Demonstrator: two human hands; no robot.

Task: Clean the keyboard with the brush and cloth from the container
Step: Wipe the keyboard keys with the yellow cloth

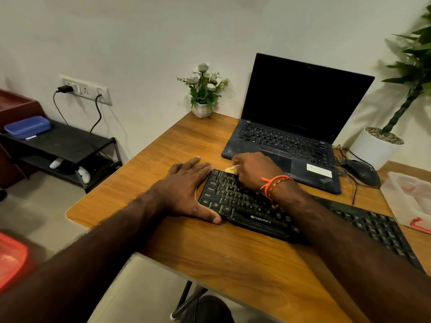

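My left hand [186, 190] lies flat bracing the Zebronics keyboard [245, 206] at frame centre while my right hand [254, 171] pinches the yellow cloth [231, 169]; excess pressure could dislodge keycaps.

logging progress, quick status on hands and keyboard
Left hand flat, bracing keyboard at its left end. Right hand grips yellowish cloth on top-left keys. Laptop just behind; nothing blocking.

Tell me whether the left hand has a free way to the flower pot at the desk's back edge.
Probably yes: the left hand rests flat beside the keyboard, holding nothing, and only bare desk lies between it and the flower pot.
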